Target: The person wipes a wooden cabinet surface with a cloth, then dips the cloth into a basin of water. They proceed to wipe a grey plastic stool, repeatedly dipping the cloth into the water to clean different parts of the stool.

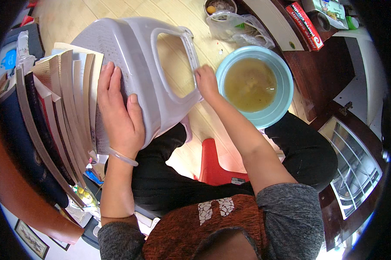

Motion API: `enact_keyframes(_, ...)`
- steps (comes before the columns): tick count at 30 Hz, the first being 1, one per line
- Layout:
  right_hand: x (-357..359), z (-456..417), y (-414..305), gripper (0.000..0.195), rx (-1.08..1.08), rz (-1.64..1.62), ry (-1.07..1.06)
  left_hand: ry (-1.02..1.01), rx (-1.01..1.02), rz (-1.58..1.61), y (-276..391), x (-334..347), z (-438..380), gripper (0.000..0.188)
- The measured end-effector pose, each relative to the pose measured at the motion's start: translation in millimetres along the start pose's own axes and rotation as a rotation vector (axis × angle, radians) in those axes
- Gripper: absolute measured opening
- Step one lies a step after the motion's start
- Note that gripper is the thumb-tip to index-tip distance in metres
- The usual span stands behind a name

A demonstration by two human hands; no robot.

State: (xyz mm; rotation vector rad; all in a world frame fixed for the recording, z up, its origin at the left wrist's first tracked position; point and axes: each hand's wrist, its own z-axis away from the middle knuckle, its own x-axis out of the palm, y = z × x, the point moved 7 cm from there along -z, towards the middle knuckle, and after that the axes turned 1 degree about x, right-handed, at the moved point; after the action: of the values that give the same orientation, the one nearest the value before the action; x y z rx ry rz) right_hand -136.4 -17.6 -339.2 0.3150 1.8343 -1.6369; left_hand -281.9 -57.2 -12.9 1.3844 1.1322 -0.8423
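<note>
A grey plastic step stool (140, 74) is tipped on its side in front of me, its textured seat facing left and its leg opening facing up. My left hand (119, 107) lies against the seat with the thumb spread, steadying the stool; a pale bangle (123, 157) circles that wrist. At the stool's lower edge, my right hand (207, 82) is curled with its knuckles up. Its fingertips are hidden, so anything inside them cannot be seen. Just right of that hand stands a light blue plastic basin (256, 119) holding murky yellowish-brown water (250, 84).
A row of books (63, 97) stands close along my left. Beyond the basin are a clear plastic bag (237, 29) and a metal bowl (219, 18). A red plastic stool (211, 165) is beneath me. Dark wooden furniture (315, 74) borders the right side, with a red box (304, 26) on it.
</note>
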Motion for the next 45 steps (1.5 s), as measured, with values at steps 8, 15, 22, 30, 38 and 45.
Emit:
enact_keyframes(8,37,-144,-11,0.009,-0.014,0.153,0.056,-0.012,-0.017,-0.009,-4,2,2,0.048)
enact_keyframes(15,15,-29,-6,0.008,-0.006,0.133,-0.036,-0.008,-0.008,-0.001,-1,1,1,0.050)
enact_keyframes(22,-2,28,-2,0.008,-0.011,0.028,-0.049,0.021,0.019,-0.011,0,1,1,0.047)
enact_keyframes(30,24,-91,-7,0.011,0.025,0.087,0.119,0.014,0.018,-0.038,0,1,2,0.046)
enact_keyframes(38,-3,57,3,0.011,0.115,-0.054,-0.038,0.041,0.040,-0.021,2,0,2,0.046)
enact_keyframes(45,11,77,26,0.013,0.395,-0.243,0.003,0.061,0.065,-0.034,4,1,5,0.044)
